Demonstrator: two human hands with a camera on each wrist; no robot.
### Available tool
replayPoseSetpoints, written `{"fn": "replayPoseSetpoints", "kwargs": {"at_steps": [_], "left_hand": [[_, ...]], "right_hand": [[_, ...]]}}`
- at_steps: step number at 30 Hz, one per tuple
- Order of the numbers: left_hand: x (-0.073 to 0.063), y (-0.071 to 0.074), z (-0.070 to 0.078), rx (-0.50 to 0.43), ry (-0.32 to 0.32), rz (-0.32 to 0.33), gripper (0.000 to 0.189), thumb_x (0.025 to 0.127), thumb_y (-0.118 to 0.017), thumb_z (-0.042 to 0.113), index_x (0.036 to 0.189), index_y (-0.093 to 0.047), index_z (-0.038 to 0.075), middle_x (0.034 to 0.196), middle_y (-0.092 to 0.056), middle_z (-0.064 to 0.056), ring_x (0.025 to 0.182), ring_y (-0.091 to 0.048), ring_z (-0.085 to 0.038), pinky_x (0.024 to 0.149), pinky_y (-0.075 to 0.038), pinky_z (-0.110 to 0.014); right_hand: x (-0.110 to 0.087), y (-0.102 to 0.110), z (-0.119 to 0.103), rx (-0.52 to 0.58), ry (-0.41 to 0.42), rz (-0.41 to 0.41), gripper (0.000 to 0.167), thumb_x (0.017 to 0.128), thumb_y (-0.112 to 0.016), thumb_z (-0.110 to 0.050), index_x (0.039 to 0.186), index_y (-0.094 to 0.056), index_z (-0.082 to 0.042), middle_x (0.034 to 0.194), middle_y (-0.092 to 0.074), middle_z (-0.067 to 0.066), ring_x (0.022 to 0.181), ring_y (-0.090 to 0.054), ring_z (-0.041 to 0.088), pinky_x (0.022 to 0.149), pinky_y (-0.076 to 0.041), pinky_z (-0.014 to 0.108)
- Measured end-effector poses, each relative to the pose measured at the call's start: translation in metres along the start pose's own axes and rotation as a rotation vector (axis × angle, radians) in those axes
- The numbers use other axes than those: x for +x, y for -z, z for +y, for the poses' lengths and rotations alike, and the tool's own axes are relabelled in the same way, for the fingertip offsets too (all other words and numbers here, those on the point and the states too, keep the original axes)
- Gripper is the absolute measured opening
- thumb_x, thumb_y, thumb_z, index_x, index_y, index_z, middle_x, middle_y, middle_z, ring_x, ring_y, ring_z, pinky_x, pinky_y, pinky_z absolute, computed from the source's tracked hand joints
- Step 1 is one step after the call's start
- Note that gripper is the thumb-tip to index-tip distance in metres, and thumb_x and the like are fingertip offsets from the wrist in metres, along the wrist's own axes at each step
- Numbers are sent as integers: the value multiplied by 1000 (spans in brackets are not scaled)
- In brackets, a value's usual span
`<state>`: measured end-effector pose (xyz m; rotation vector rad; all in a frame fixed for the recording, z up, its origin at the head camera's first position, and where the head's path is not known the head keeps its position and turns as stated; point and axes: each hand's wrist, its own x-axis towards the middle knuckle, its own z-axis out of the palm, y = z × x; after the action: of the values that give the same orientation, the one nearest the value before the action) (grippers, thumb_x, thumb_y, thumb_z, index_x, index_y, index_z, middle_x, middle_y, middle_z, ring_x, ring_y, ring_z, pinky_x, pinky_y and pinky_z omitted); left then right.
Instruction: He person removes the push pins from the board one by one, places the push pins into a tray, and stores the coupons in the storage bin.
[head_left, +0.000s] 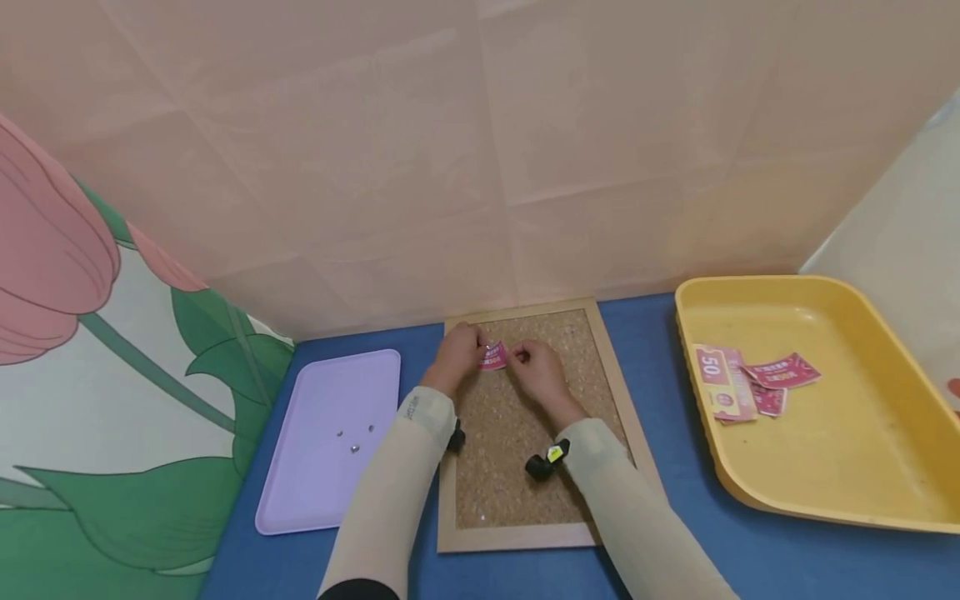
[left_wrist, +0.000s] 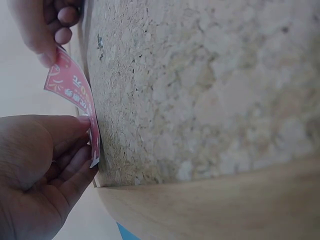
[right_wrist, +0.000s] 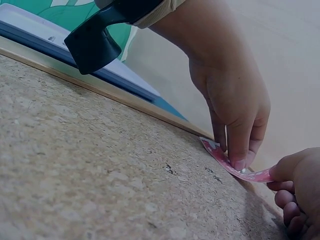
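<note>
In the head view a pink paper coupon lies near the top left of a wood-framed cork board. The left hand holds the coupon's left part down against the cork with thumb and fingertips. By its thumb tip, a small shiny bead-like piece shows in the right wrist view; whether it is pinched is unclear. The right hand pinches the coupon's other end between thumb and finger. That end curves up off the board in the left wrist view, where the printed pink face shows.
A lilac tray with several small metal pieces lies left of the board. To the right, a yellow tray holds more coupons. Blue cloth covers the table; a pinkish sheet hangs behind.
</note>
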<state>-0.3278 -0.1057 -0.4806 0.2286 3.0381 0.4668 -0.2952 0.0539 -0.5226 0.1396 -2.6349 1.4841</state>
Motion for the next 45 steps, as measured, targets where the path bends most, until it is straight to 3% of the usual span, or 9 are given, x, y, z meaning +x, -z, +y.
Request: {"fn": "replayPoseSetpoints", "kwargs": {"at_steps": [10,28,40,45], "left_hand": [[-1,0,0,12,3,16,7,94,-62,15,89,-65,11,91,-55,-2,85,-51,-17,77,-46,-35],[-6,2,0,13,36,-28,9,96,-59,20,92,-64,13,98,-53,-2,87,-51,-17,79,-44,-32],[-4,0,0,-27,40,-21,6,94,-61,19,94,-64,14,98,-52,-1,87,-51,-16,80,-45,-33],[-6,1,-5,-112,18,-13,6,94,-62,17,92,-66,13,93,-56,-1,84,-53,-17,77,-46,-33]], "right_hand": [[0,1,0,-2,26,9,15,92,-66,-22,86,-69,-8,83,-64,5,72,-56,18,64,-45,32],[-2,2,0,10,10,-5,12,91,-65,-18,86,-69,-8,81,-64,4,71,-56,18,64,-46,32],[-3,6,1,3,9,0,13,92,-65,-20,89,-69,-8,86,-63,5,74,-56,18,65,-47,32],[-4,7,0,25,-6,-35,12,93,-63,-19,90,-70,-9,85,-64,4,74,-57,18,66,-48,32]]}}
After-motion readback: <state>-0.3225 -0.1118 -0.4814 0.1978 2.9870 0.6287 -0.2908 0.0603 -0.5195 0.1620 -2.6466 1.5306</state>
